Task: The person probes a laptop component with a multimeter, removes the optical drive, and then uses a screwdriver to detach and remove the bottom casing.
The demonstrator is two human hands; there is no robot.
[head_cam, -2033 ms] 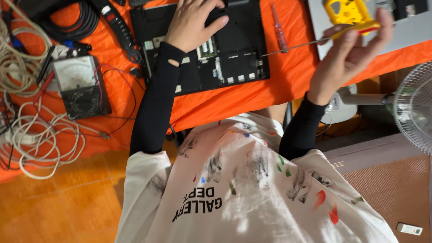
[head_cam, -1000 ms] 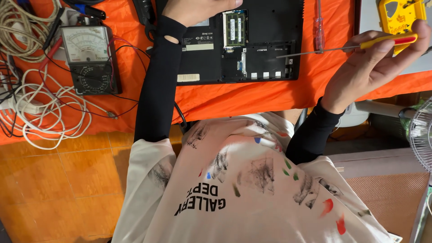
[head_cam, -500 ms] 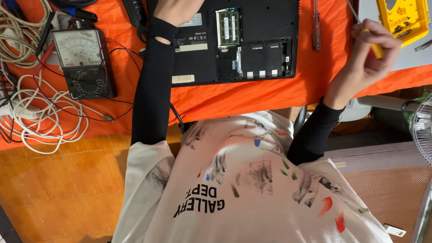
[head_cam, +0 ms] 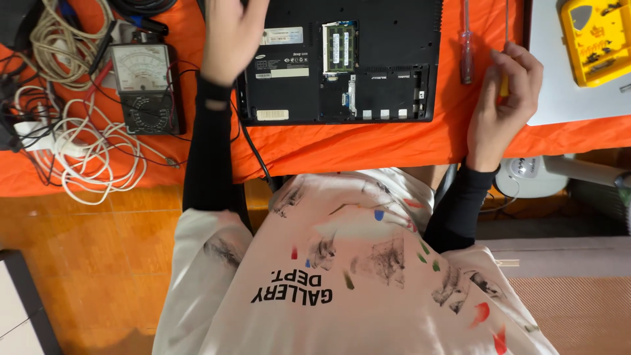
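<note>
Right now the right hand (head_cam: 501,108) sits over the orange cloth (head_cam: 368,141) that covers the desk, just right of the black laptop (head_cam: 342,62). Its fingers are curled tight around a yellow-handled screwdriver (head_cam: 505,59); only a sliver of yellow handle shows between them, and the thin metal shaft runs straight up from the fist toward the far edge of the desk, so the tool's long axis lies away from the person, tip pointing to the top of the view. Just left of that shaft lies a second screwdriver (head_cam: 466,46) with a red, see-through handle, resting on the cloth and parallel to the first, lengthwise away from the person as well.

The left hand (head_cam: 231,36) is blurred over the laptop's upper left corner; whether its fingers press on the casing or hover above it cannot be told, and they look loosely spread, holding nothing.

The laptop lies bottom up, with a cover off and a green memory module (head_cam: 340,46) exposed in its bay. To the left on the cloth stands an analogue multimeter (head_cam: 143,89) among tangled white cables (head_cam: 85,154). To the right, a yellow parts tray (head_cam: 597,39) sits on a grey sheet (head_cam: 565,98), near the right hand but not touching it.
</note>
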